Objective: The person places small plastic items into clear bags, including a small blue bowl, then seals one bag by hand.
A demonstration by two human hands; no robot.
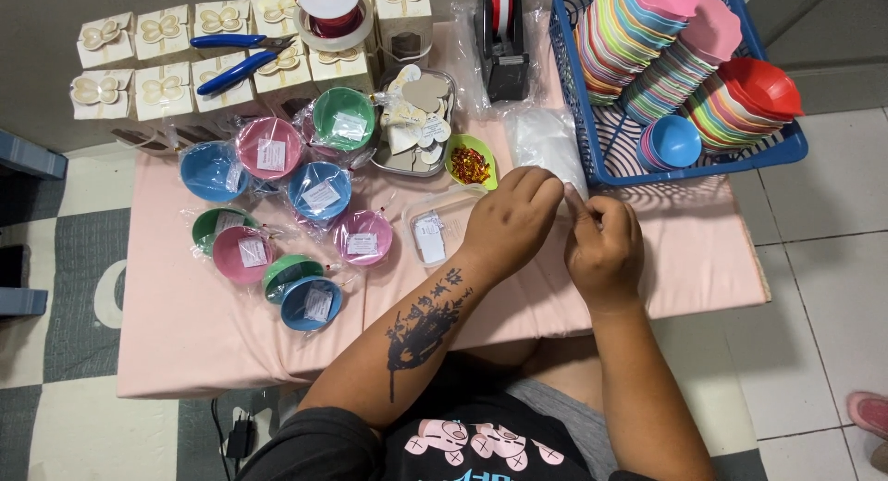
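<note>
My left hand (511, 220) and my right hand (606, 245) meet over the pink-covered table (185, 333), both pinching a clear plastic bag (551, 143) that lies in front of the blue basket. The fingertips of the two hands almost touch at the bag's near edge. A clear plastic box (435, 227) with white paper slips sits just left of my left hand. Several wrapped small bowls (319, 192) in pink, blue and green lie further left.
A blue basket (786, 153) at the right holds stacks of colourful bowls. A metal tray of heart tags (418, 120), a green dish of small red and yellow pieces (471, 162), a tape dispenser (501, 42), a ribbon spool (333, 9), cream gift boxes (162, 88) and blue pliers (242, 60) stand behind.
</note>
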